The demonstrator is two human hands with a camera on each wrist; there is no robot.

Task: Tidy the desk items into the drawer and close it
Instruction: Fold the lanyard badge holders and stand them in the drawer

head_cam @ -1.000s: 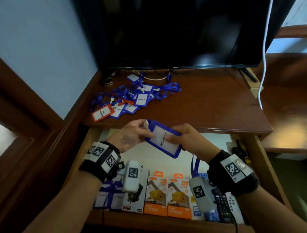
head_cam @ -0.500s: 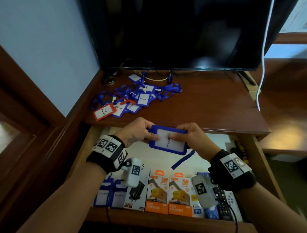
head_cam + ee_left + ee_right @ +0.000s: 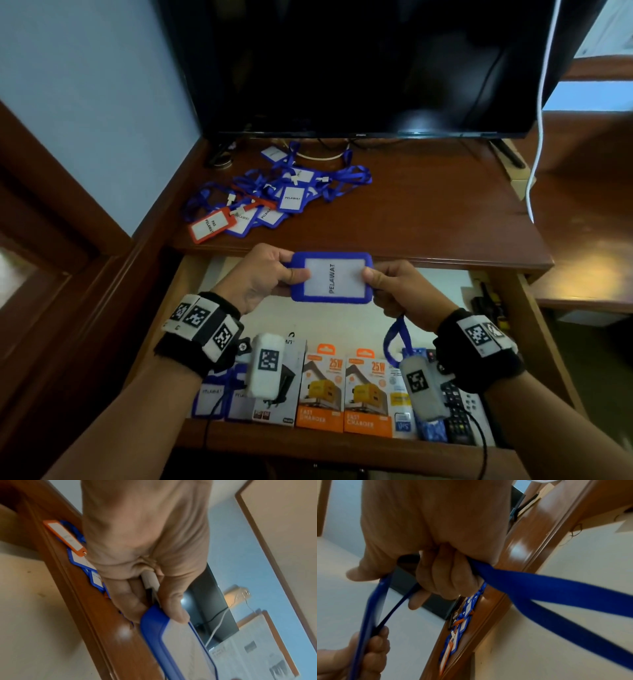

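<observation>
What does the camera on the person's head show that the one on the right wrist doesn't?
Only the head view shows the printed front of the blue badge holder, the open drawer with its orange charger boxes and the dark screen.

Only the right wrist view shows the blue lanyard strap running through the curled fingers of the right hand, and the holder edge-on.

Both show the left hand and the right hand pinching the holder at opposite ends, and the pile of badges on the desk top.
</observation>
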